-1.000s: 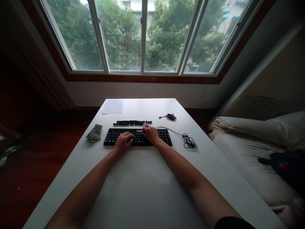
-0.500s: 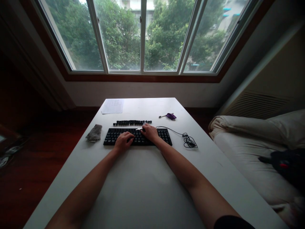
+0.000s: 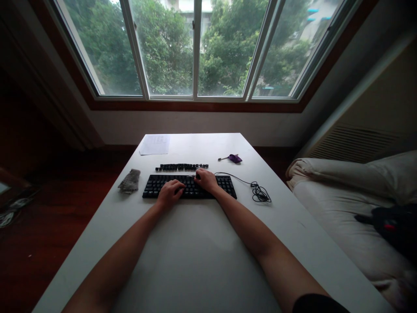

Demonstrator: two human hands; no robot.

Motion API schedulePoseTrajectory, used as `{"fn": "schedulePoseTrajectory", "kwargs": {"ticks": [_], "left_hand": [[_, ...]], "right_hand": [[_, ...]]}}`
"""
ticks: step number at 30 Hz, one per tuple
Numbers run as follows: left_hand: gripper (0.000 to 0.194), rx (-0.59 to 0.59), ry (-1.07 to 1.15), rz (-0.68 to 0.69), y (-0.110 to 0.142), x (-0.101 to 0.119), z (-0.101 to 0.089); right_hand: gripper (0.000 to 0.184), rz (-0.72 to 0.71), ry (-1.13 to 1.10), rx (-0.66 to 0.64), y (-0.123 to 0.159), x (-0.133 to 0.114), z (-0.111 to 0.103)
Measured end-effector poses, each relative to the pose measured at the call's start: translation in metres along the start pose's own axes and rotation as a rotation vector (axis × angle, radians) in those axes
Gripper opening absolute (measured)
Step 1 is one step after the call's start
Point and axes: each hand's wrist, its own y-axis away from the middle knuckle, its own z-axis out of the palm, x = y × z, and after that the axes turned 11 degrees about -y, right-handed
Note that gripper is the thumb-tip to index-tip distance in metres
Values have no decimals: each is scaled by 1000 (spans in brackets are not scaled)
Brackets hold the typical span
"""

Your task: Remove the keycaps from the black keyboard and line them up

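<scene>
Head view: keyboard (image 3: 151, 187) lies on white table (image 3: 195, 252), loose keycaps (image 3: 180, 167) just beyond. Left hand (image 3: 170, 193) rests on keyboard, half-open, nothing seen in it; right hand (image 3: 206, 179) curled near far edge, can't tell what's held. I'd brace left, work right gently.

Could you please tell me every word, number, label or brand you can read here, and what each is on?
No text can be read.
Sheet of paper: faint marks, too small to read.
Keyboard: any key markings are too small.
Row of loose keycaps: likewise too small.
</scene>
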Motion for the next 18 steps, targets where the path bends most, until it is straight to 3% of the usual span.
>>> {"fn": "schedulePoseTrajectory", "kwargs": {"ticks": [8, 18], "left_hand": [[17, 8, 4, 2, 0, -1, 2], [18, 4, 7, -3, 0, -1, 1]], "right_hand": [[19, -12, -27, 51, 9, -1, -2], [28, -45, -2, 23, 13, -6, -5]]}}
